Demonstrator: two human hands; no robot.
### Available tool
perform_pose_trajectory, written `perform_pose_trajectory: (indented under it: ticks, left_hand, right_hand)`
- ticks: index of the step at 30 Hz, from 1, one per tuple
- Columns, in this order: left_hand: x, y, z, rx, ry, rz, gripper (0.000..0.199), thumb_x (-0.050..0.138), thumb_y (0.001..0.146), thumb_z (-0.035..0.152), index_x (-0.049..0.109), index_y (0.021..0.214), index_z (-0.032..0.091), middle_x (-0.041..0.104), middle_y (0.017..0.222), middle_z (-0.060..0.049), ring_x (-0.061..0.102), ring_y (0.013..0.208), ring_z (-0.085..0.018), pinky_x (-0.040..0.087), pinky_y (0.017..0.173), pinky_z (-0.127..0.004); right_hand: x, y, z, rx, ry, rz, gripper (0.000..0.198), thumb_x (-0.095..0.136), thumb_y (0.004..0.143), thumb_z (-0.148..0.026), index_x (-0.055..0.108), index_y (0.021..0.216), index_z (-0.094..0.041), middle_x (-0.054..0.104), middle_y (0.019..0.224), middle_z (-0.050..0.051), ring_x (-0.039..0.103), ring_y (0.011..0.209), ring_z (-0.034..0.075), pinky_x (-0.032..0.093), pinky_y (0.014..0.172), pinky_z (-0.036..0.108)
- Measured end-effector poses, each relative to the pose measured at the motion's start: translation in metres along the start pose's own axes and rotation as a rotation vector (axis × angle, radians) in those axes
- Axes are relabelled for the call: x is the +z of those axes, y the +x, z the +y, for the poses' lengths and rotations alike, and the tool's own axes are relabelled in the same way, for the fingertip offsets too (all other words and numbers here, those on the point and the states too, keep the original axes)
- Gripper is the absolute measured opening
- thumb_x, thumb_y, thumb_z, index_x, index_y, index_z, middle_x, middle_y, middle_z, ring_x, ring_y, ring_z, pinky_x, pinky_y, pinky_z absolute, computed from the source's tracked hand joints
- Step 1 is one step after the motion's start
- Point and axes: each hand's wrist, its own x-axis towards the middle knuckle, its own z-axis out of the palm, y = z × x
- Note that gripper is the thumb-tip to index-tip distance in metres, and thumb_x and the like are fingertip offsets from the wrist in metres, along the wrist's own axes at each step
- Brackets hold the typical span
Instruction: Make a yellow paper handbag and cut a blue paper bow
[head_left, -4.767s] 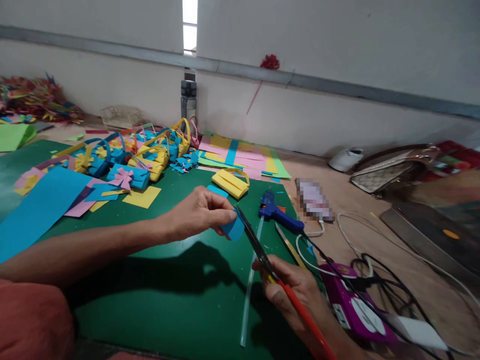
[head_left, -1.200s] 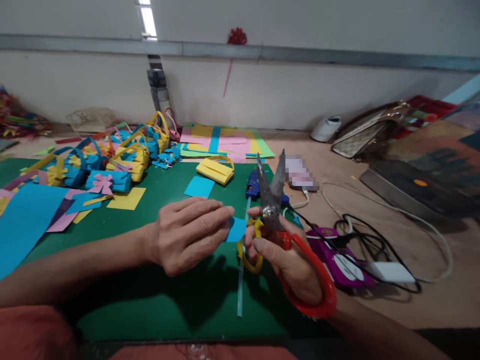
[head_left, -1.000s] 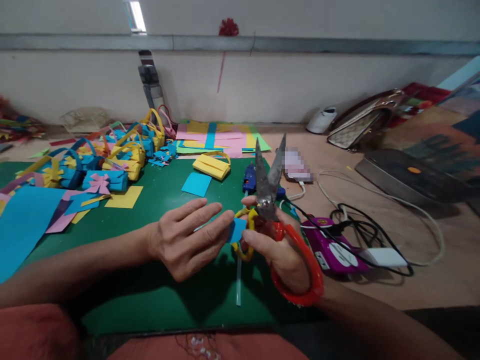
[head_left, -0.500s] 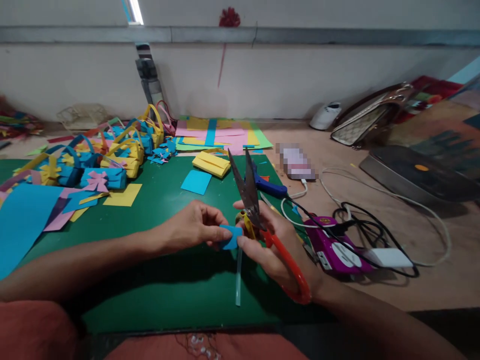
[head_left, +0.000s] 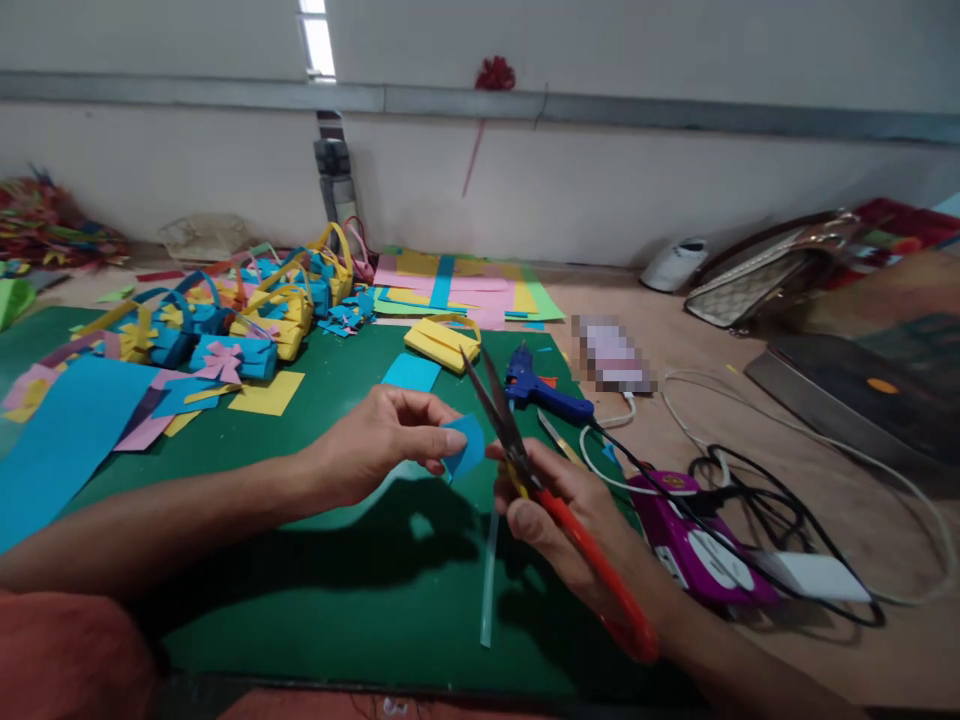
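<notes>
My left hand (head_left: 397, 440) pinches a small piece of blue paper (head_left: 466, 448) between thumb and fingers, above the green mat (head_left: 337, 590). Orange-handled scissors (head_left: 570, 530) rest in my right hand (head_left: 577, 500), their blades parted and pointing up and away. The blades stand just right of the blue paper, apart from it. Below the hands lies a clear glue stick (head_left: 489, 590). Beyond them are a yellow paper purse (head_left: 439, 342) and a blue paper square (head_left: 411, 373). A blue glue gun (head_left: 547, 390) lies behind the scissors.
Several small paper bags (head_left: 232, 355) and a large blue sheet (head_left: 82, 430) are at left. Stacked coloured sheets (head_left: 480, 285) lie at the back. A phone (head_left: 611, 352), a purple power strip (head_left: 705, 550), cables and a cutter knife (head_left: 559, 438) are on the right.
My right hand has drawn away from the blue paper, and the scissors' blades have come closer together. The left hand still holds the paper, now turned. The whole view has shifted slightly.
</notes>
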Motion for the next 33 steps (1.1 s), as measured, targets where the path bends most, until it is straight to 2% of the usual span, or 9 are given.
perform_pose_trajectory:
  ticks: [3,8,13,17,23,33]
  left_hand:
    - [-0.002,0.001,0.006,0.043,-0.051,0.039,0.012,0.075,0.063,0.021,0.066,0.063,0.014,0.063,0.067,-0.001,0.055,0.060,-0.009,0.045,0.057,-0.020]
    - [-0.003,0.003,0.008,0.061,-0.103,0.102,0.011,0.074,0.063,0.017,0.064,0.059,0.013,0.063,0.068,0.000,0.054,0.059,-0.008,0.045,0.057,-0.020]
    - [-0.002,0.004,0.006,0.031,-0.144,0.117,0.011,0.074,0.062,0.016,0.064,0.061,0.013,0.062,0.064,0.001,0.054,0.055,-0.007,0.044,0.056,-0.021]
    - [0.001,0.003,0.005,0.026,-0.160,0.109,0.010,0.072,0.064,0.016,0.063,0.062,0.012,0.063,0.062,0.001,0.054,0.054,-0.007,0.045,0.057,-0.022]
    - [0.004,0.002,0.003,0.032,-0.147,0.082,0.008,0.069,0.067,0.018,0.063,0.065,0.014,0.067,0.067,-0.002,0.060,0.062,-0.011,0.046,0.063,-0.025]
    - [0.004,0.003,0.000,0.034,-0.210,0.091,0.011,0.070,0.065,0.018,0.061,0.062,0.014,0.064,0.061,0.000,0.059,0.058,-0.010,0.045,0.061,-0.025]
  right_hand:
    - [-0.004,-0.001,0.006,0.017,-0.045,-0.088,0.042,0.047,0.083,-0.059,0.051,0.095,-0.020,0.052,0.072,0.000,0.046,0.056,0.011,0.037,0.048,0.023]
    - [-0.004,-0.003,0.013,0.016,-0.010,-0.137,0.043,0.040,0.086,-0.059,0.048,0.102,-0.020,0.051,0.072,0.000,0.045,0.053,0.010,0.033,0.044,0.021]
    - [-0.001,-0.004,0.013,0.038,0.024,-0.145,0.043,0.040,0.085,-0.061,0.048,0.093,-0.020,0.046,0.068,-0.001,0.039,0.051,0.009,0.029,0.041,0.020]
    - [0.000,-0.004,0.012,0.042,0.028,-0.138,0.043,0.043,0.083,-0.063,0.048,0.088,-0.020,0.041,0.067,-0.003,0.037,0.052,0.009,0.032,0.043,0.020]
    - [0.003,-0.003,0.008,0.055,0.036,-0.121,0.041,0.046,0.082,-0.060,0.049,0.087,-0.020,0.036,0.064,-0.004,0.030,0.049,0.008,0.025,0.039,0.019]
    - [0.006,-0.004,0.014,0.025,-0.019,-0.091,0.038,0.045,0.085,-0.057,0.050,0.088,-0.019,0.032,0.061,-0.006,0.026,0.049,0.008,0.022,0.041,0.020]
